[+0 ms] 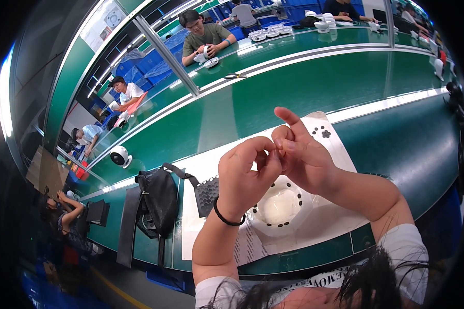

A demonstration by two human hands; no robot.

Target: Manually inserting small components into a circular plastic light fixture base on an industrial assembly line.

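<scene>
Left hand (247,172) and right hand (308,162): grip closed in a pinch each, meeting; on what, I cannot tell. White dish (277,206): beneath them, dark dots (299,203) ringing it, over the bench (397,139). Step, I judge: fine fingertip work. Next move calls for light, steady control.

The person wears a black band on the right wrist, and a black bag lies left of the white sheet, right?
Not quite: the head view shows the black band on the wrist of the left hand. The black bag does lie left of the white sheet.
</scene>
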